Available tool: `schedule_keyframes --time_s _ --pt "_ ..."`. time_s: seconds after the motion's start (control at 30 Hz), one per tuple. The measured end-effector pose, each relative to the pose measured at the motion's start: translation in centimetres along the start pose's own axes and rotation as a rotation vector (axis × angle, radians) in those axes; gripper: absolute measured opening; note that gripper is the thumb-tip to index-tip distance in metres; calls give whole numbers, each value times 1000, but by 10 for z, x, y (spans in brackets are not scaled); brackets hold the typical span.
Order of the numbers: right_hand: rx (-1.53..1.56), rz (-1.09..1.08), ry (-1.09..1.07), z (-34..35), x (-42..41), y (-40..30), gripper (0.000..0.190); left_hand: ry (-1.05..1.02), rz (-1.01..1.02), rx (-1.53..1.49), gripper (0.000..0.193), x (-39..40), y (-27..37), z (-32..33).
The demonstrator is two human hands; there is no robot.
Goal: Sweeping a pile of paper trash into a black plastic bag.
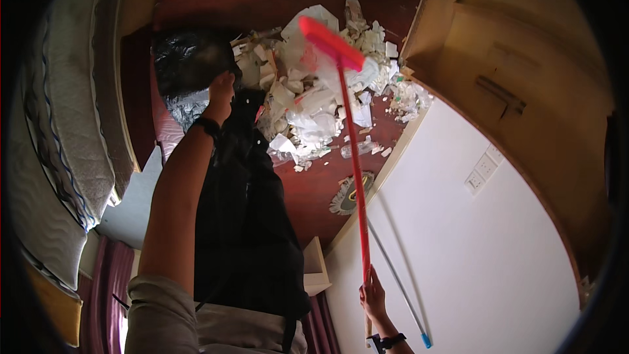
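Note:
My left hand (223, 91) grips the edge of a black plastic bag (189, 59), which lies on the floor at the left of a heap of litter (304, 93). The heap holds crumpled paper, clear plastic and white scraps. Lower right, my right hand (372, 295) is closed around the red handle of a broom (350, 132). The broom's red head (331, 42) appears in front of the heap, slightly blurred; I cannot tell whether it touches the litter. Its bristles are largely hidden.
A mop's fringed head (346, 196) rests on the dark red floor (314, 196), its blue-tipped pole (400, 278) along the white wall (442, 206). A wooden cabinet (521, 59) stands right, mattresses (78, 98) left. A plastic bottle (358, 149) lies below the heap.

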State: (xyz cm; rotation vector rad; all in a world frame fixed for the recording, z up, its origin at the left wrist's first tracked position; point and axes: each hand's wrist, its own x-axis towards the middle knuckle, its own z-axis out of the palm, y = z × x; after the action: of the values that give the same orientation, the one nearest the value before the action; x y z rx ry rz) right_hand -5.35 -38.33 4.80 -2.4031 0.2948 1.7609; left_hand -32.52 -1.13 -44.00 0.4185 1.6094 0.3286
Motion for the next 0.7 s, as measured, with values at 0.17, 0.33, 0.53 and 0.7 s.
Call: schedule_keyframes --time_s 0.17,0.33,0.53,0.7 --pt "175 -6 41 32 47 15 53 -34 108 53 39 25 22 0" --pt "311 -28 83 57 79 51 54 -1 72 -25 43 14 37 58" --pt "417 -75 48 88 80 70 54 -129 119 148 41 2 27 83" --pt "506 -42 43 122 71 56 56 -221 116 392 37 9 28 83"
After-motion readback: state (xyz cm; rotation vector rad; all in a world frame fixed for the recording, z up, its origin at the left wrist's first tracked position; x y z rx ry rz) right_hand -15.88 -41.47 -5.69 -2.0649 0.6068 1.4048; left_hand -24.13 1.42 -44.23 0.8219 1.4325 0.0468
